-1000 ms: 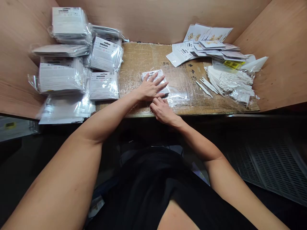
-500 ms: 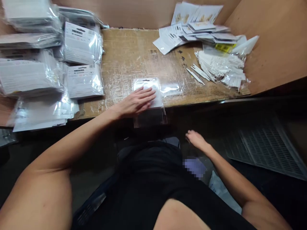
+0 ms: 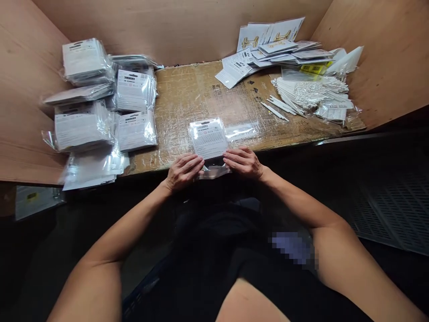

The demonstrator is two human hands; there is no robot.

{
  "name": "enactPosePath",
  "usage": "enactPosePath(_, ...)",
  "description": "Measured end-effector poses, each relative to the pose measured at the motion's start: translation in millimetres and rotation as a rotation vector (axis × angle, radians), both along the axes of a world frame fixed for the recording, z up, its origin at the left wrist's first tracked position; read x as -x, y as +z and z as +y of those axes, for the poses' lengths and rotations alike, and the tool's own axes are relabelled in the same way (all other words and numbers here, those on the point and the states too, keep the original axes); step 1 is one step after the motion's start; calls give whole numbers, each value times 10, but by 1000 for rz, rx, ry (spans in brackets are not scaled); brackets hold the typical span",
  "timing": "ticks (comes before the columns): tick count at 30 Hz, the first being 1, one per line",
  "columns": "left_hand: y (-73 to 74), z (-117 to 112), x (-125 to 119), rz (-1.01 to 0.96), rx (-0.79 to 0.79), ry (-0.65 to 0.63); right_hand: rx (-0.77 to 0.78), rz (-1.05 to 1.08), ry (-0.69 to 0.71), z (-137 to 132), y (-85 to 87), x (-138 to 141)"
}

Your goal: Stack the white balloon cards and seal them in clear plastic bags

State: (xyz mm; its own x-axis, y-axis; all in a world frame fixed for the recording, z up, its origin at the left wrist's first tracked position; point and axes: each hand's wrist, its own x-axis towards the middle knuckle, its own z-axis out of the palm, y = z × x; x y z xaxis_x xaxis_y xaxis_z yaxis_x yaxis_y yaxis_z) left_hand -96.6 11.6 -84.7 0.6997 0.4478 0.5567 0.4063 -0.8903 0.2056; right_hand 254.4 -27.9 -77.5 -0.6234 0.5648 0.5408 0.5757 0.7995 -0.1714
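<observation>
Left hand [image 3: 183, 172] and right hand [image 3: 243, 162] at the bagged card [image 3: 208, 138], fingers pressed together, any pinch hard to tell; bagged packs [image 3: 85, 62] piled on one side, loose cards [image 3: 268, 49] and white sticks [image 3: 301, 95] on the other.

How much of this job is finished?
The stacks of sealed bags on the left look done. In hand is one bag, with the left hand and right hand at its lower edge. The loose cards and white sticks on the right look left to do, though I can't tell how many.
</observation>
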Motion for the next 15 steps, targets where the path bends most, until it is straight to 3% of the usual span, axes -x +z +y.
enactPosePath(3, 100, -153, -156, -154, 152, 162, 117, 151, -120, -14, 137, 103)
enactPosePath(7, 309, -231, -379, -306, 348, 588, 307, 273, -467, 71, 353, 374)
enactPosePath(9, 406, -187, -465, -332, 404, 719, 382, 259, -611, 159, 426, 512)
enactPosePath(15, 570, -18, -557, -279, 499, 780, 490, 156, -856, 335, 607, 712)
